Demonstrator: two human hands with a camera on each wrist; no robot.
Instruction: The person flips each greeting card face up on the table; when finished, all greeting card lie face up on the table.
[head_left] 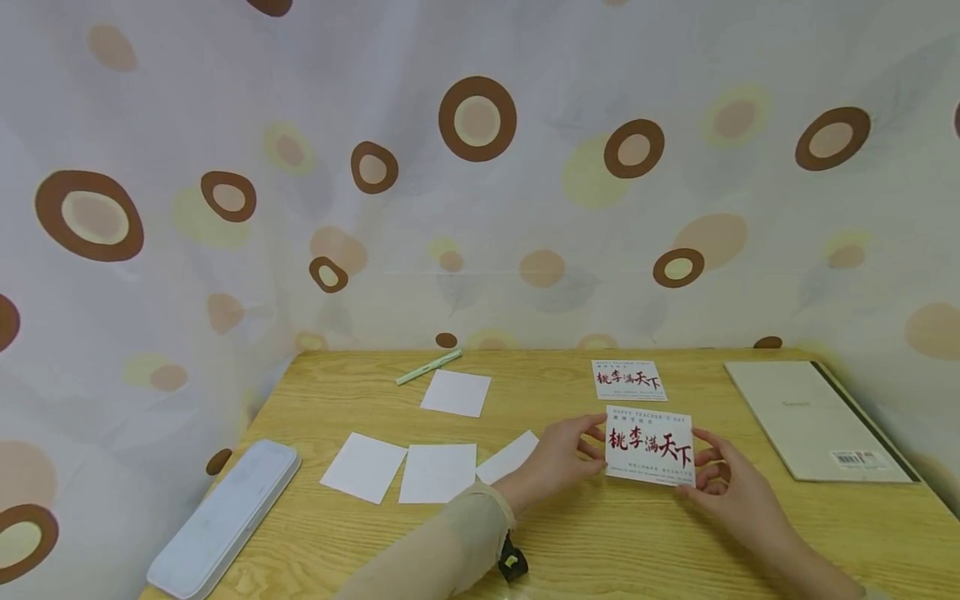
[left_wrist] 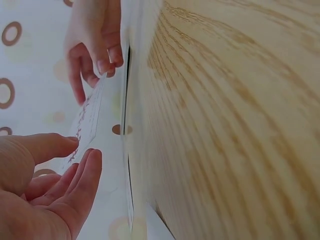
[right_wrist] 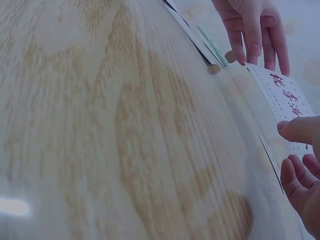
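A white greeting card [head_left: 649, 446] printed with "Happy Teacher's Day" and red calligraphy is held up over the table, tilted to face the head camera. My left hand [head_left: 558, 454] pinches its left edge between thumb and fingers. At the opposite edge, my right hand [head_left: 731, 487] pinches it the same way. In the right wrist view the card [right_wrist: 285, 97] spans between both hands, and the left wrist view catches it nearly edge-on. Just behind it on the table lies a matching card [head_left: 628, 381], its printed side up.
Several blank white cards lie left of the hands, one [head_left: 508, 457] partly covered by the left hand. Behind them is a pale green pen [head_left: 429, 367]. A long whitish case [head_left: 225, 521] sits at the left edge. A beige notebook [head_left: 810, 421] lies right; a patterned curtain [head_left: 480, 208] hangs behind.
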